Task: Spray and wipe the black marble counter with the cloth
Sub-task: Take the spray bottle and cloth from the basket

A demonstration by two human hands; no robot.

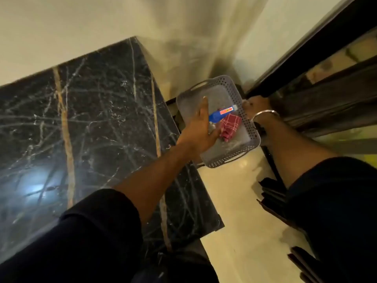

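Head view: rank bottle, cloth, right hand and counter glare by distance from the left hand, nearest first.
1. bottle and cloth: in the basket, right by the left hand; too close to call.
2. right hand: gripping the basket's right rim.
3. glare: far left on the counter.

Glossy black marble counter (91,123), veined white and gold, blue spray bottle (221,114) lying on its side in grey perforated basket (250,125) at counter's 3 o'clock, crumpled red-checked cloth (229,127) touching bottle's 4 o'clock side.
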